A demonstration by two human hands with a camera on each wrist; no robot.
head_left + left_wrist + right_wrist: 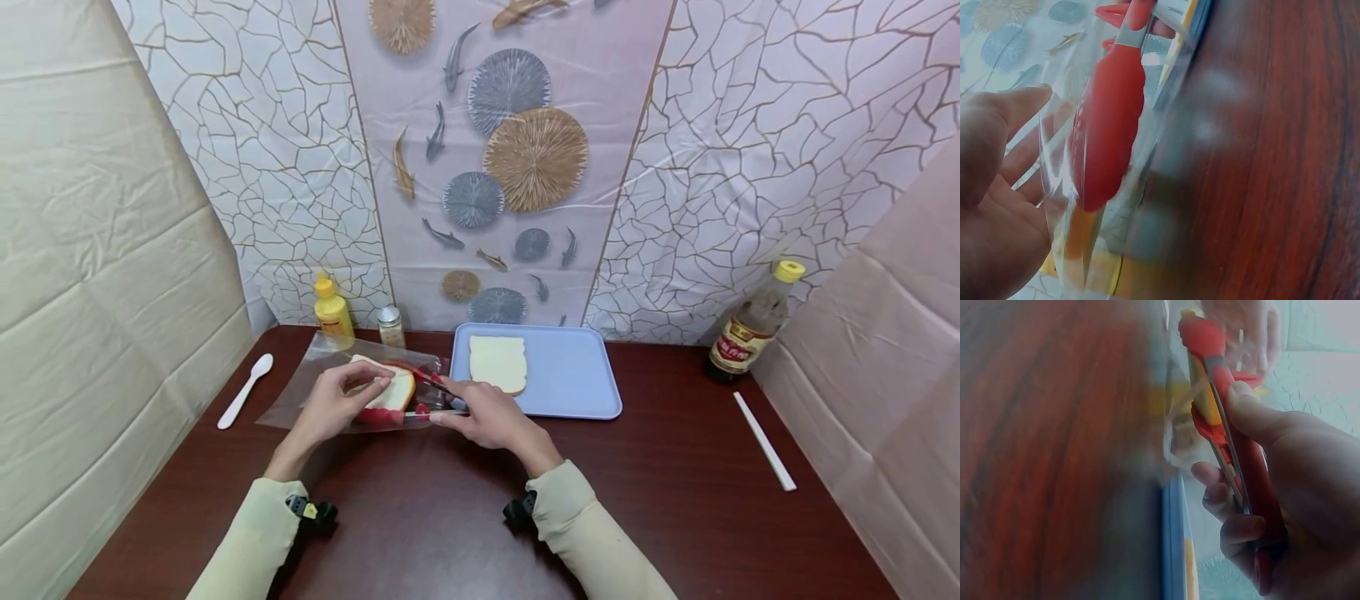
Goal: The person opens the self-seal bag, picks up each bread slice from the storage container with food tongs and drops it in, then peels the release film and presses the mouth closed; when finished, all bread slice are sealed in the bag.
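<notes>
My right hand [491,414] grips red-handled tongs [1250,469], thumb on one arm and fingers curled round the other. The tongs' red scalloped heads [1109,125] reach into a clear plastic bag [296,392] and lie either side of a bread slice [401,387] with a golden crust. My left hand [337,404] is over the bag, fingers bent toward the thumb, pinching its film above the bread. In the left wrist view, some left fingers show through the plastic. A second bread slice [497,364] lies on a blue tray [573,375], just beyond my right hand.
A yellow squeeze bottle [333,315] and a shaker jar [391,327] stand behind the bag. At the left edge of the dark table [450,517] lies a white spoon [246,392]. To the right are a yellow-capped sauce bottle [750,329] and white chopsticks [765,442].
</notes>
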